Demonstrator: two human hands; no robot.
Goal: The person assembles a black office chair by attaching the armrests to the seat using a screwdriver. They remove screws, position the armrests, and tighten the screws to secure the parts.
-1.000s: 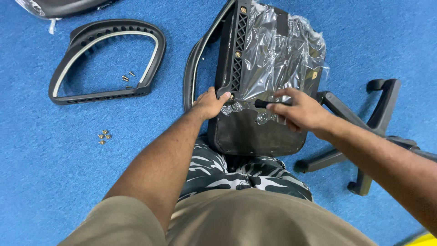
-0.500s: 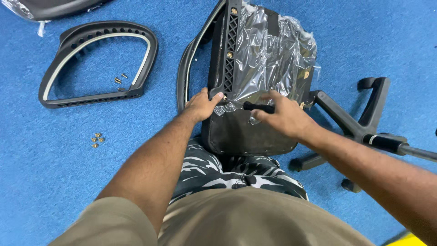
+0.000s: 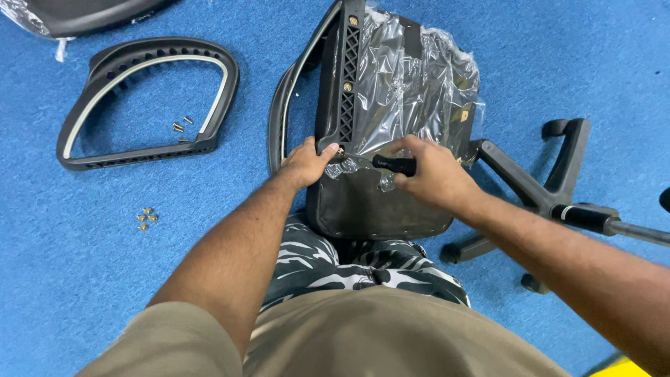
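Driving a brass screw (image 3: 341, 148) into the chair seat (image 3: 380, 139) propped on the floor against the knees, left hand (image 3: 306, 162) pinching the screw steady, right hand (image 3: 433, 173) fisted around the black screwdriver (image 3: 394, 165), wrist bent inward; probably needing tip seated squarely before turning.

Black chair seat (image 3: 380, 202), blue carpet (image 3: 84, 279), black-and-white camouflage shorts (image 3: 363, 269)
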